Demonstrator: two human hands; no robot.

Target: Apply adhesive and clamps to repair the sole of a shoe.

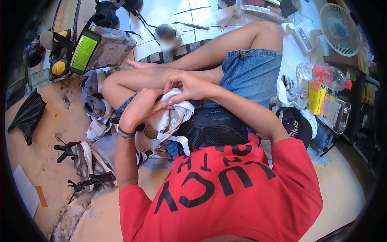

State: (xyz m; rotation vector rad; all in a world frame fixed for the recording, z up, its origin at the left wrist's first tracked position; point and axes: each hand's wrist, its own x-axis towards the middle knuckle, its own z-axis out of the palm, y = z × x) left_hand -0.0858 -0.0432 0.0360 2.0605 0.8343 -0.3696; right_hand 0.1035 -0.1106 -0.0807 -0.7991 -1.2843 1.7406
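A white shoe (155, 133) rests in my lap, its opening turned up and a loose white strap (182, 142) hanging off its near side. My left hand (145, 105) grips the shoe's left edge, fingers bent around the white material. From the other side my right hand (187, 86) pinches a folded white part at the shoe's far end, thumb and fingers together. Both hands nearly meet there, and the fingers cover some of that fold. A black mesh bag (217, 127) lies against my waist, right of the shoe.
Several shoes (94, 109) line my left side, some with black clamps (66, 151). A box with a green-screened device (84, 52) stands far left. To the right are a plastic bottle (322, 76), a black cap (296, 125) and a white fan (338, 30). Brushes (192, 26) lie ahead.
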